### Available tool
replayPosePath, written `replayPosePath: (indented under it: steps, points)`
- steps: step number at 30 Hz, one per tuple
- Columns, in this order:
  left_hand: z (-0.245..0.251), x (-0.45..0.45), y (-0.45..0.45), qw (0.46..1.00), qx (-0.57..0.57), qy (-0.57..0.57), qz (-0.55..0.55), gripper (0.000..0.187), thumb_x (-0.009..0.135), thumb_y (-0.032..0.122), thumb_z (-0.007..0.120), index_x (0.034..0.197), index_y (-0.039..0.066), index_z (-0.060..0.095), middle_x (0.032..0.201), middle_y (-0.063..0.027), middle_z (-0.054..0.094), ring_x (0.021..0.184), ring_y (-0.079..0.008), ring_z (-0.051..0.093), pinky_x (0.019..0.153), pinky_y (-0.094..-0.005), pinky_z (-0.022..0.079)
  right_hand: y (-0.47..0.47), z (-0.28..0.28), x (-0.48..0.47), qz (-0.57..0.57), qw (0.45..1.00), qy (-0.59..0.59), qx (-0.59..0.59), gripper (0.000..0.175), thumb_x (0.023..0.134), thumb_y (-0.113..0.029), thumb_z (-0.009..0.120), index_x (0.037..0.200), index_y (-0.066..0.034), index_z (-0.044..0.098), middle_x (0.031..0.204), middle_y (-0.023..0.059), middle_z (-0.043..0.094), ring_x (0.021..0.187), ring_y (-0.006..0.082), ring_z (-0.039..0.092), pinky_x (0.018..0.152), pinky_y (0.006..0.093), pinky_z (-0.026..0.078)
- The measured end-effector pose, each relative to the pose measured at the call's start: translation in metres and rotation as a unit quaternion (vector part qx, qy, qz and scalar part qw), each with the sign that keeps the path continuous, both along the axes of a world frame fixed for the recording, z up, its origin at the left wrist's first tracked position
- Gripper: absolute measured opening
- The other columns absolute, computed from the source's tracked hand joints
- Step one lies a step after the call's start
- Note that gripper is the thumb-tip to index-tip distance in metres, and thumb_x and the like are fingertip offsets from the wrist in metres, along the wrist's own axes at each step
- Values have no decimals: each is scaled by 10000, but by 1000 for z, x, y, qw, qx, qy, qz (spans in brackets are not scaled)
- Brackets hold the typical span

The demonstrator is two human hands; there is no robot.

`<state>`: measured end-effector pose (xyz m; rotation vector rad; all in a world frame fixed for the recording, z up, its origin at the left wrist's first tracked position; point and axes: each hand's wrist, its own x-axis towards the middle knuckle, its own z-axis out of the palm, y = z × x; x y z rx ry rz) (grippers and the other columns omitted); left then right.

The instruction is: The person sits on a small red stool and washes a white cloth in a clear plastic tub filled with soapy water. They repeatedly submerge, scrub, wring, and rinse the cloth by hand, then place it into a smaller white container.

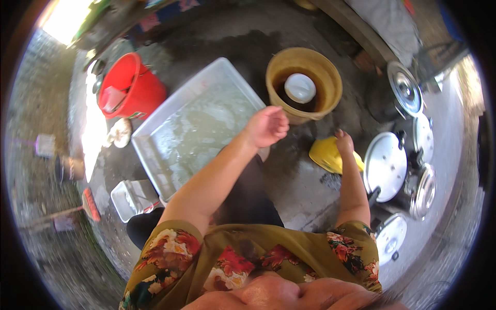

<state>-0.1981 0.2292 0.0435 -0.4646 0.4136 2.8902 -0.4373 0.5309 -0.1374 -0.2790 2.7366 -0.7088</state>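
My left hand [268, 126] is curled into a loose fist above the near right corner of a large whitish plastic tub [242, 83]. Cloudy water stands in the tub, and nothing shows between my fingers. To the right, my right hand [344, 142] grips the upper edge of a yellow plastic vessel [325, 157], tilted low over the wet floor. Just below that vessel lies a grey wire scouring pad [330, 181]. Beyond my hands stands a tan bucket [335, 83] of brown liquid, with a white bowl [300, 88] in it.
Several lidded metal pots [385, 166] line the right side, close to my right forearm. A red bucket [149, 93] stands left of the tub. Nearer me on the left are a small clear plastic container [124, 201] and a long-handled brush [91, 205]. The concrete floor [294, 197] is wet in places.
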Motion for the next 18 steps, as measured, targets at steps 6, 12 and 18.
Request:
replayPosePath:
  steps: [6, 12, 18]
  points:
    - [57, 251, -162, 937, -208, -37, 279, 295, 920, 271, 541, 691, 87, 566, 647, -52, 570, 564, -157, 495, 500, -269, 402, 2, 4, -7, 66, 997, -35, 8, 590, 934, -528, 433, 1036, 3, 667, 973, 221, 675, 962, 372, 633, 841, 421, 470]
    - [65, 557, -204, 788, -212, -172, 551, 285, 948, 276, 480, 720, 122, 554, 638, -23, 571, 569, -146, 532, 489, -267, 415, -40, 72, 45, 89, 965, 236, 74, 366, 925, -401, 531, 953, -57, 651, 935, 191, 629, 914, 403, 593, 780, 511, 471]
    - [-31, 732, -170, 651, -72, -194, 731, 290, 957, 244, 436, 711, 119, 524, 644, -28, 570, 562, -151, 527, 496, -272, 433, -149, 108, 158, 209, 942, 220, -145, 294, 950, -250, 517, 948, 18, 638, 844, 192, 625, 803, 367, 589, 747, 439, 458]
